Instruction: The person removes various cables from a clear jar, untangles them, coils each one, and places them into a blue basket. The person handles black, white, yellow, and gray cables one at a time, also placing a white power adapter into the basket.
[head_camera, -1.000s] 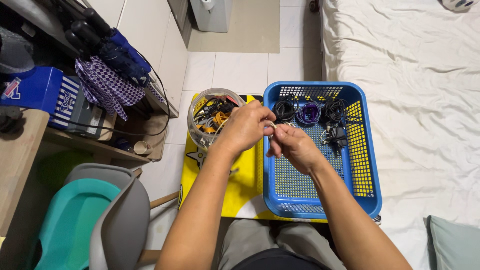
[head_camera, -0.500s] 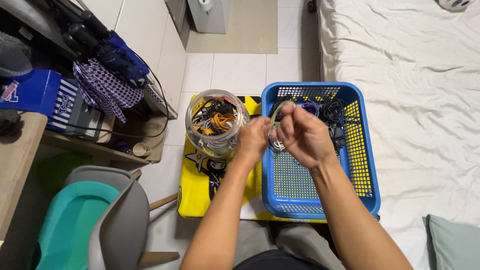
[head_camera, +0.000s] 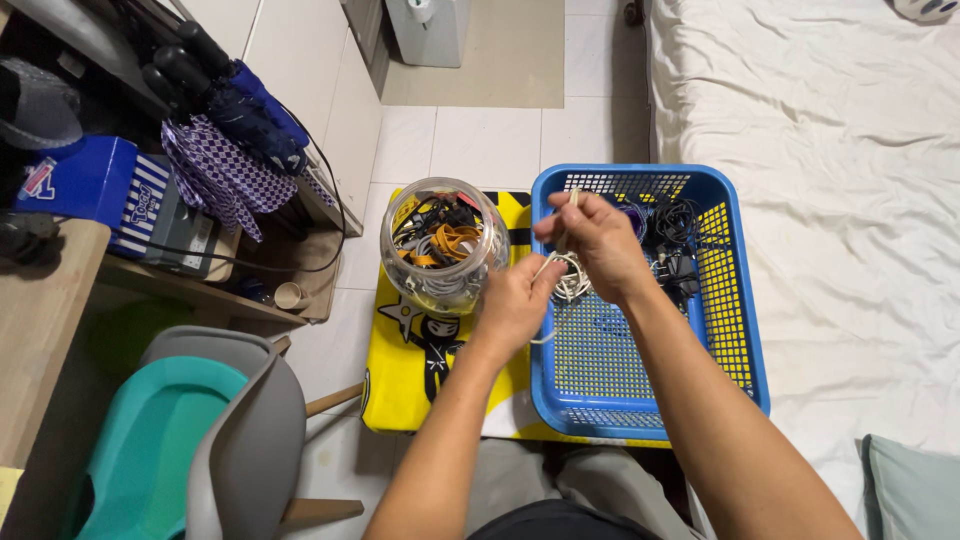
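Note:
Both hands work on a coiled white cable (head_camera: 569, 278) over the left part of a blue plastic basket (head_camera: 742, 330). My left hand (head_camera: 515, 302) pinches the coil from the left, near the basket's rim. My right hand (head_camera: 592, 240) is higher, fingers closed on the cable's free end. At the far end of the basket lie several bundled dark cables (head_camera: 683, 222) and a black adapter (head_camera: 681, 270). A round glass jar (head_camera: 443, 250) full of black, grey and orange cables stands just left of the hands.
Basket and jar rest on a yellow printed board (head_camera: 420, 360) over my lap. A bed with a white sheet (head_camera: 820, 120) lies to the right. A grey and teal chair (head_camera: 200, 440) is at the lower left, folded umbrellas (head_camera: 225, 110) and boxes on shelves at upper left.
The hands have moved apart: my right hand lifted the cable's end towards the basket's far side, while my left hand dropped lower with the coil. The jar is now fully uncovered.

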